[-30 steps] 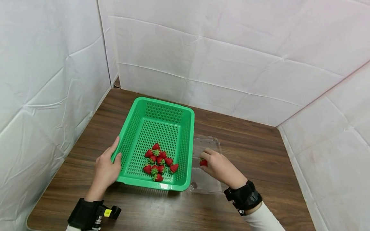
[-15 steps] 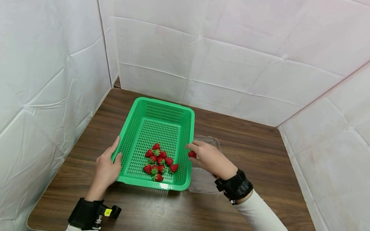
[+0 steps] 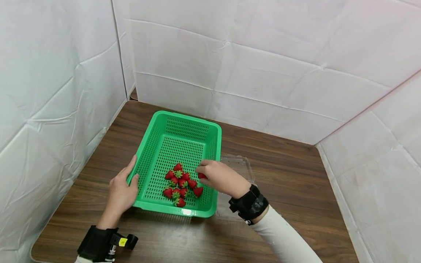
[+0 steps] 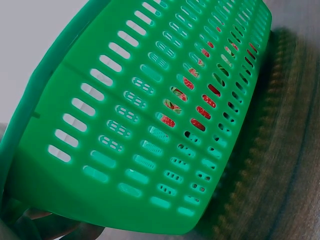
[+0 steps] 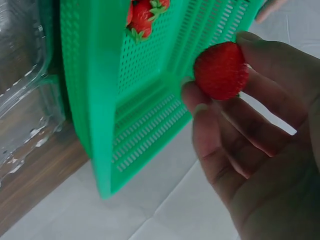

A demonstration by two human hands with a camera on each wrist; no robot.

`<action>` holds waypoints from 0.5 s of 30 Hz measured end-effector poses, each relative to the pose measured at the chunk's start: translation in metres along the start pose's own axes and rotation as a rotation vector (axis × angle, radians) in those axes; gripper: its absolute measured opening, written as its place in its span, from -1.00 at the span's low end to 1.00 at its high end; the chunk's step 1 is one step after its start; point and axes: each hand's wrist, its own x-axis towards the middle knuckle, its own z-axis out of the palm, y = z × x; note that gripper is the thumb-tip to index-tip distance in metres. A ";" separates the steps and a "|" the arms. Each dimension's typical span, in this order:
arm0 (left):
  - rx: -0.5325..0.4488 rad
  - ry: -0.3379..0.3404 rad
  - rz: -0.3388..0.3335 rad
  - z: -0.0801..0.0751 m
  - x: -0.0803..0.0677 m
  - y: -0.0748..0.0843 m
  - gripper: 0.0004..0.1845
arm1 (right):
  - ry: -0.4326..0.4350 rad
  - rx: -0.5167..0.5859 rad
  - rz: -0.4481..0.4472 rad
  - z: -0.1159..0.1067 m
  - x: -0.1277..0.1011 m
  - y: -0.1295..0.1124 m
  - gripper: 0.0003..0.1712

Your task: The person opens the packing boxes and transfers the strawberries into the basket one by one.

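Right hand (image 3: 219, 178) fingers (image 5: 220, 125) pinch strawberry (image 5: 220, 70), held above green basket (image 3: 210, 153) interior; strawberry pile (image 3: 182, 184) just below-left of fingers; left hand (image 3: 121, 191) grips basket's left rim; clear container (image 3: 241, 165) right, on tabletop (image 3: 289, 182).

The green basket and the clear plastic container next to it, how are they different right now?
The green basket is opaque plastic with slotted walls; the clear plastic container is see-through and smooth. The basket holds a cluster of strawberries; no berries show in the container. The left hand grips the basket's rim, while neither hand touches the container; the right hand holds one strawberry over the basket. Both sit side by side on the wooden table.
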 end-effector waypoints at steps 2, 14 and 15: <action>0.002 0.001 -0.001 0.000 0.000 0.000 -0.35 | -0.019 -0.024 -0.010 0.000 0.005 -0.002 -0.92; -0.001 -0.002 0.001 0.000 0.000 0.000 -0.35 | -0.199 -0.011 -0.045 0.010 0.032 -0.012 -0.77; -0.002 -0.002 -0.001 0.000 0.000 0.000 -0.35 | -0.212 -0.008 -0.044 0.011 0.034 -0.013 -0.77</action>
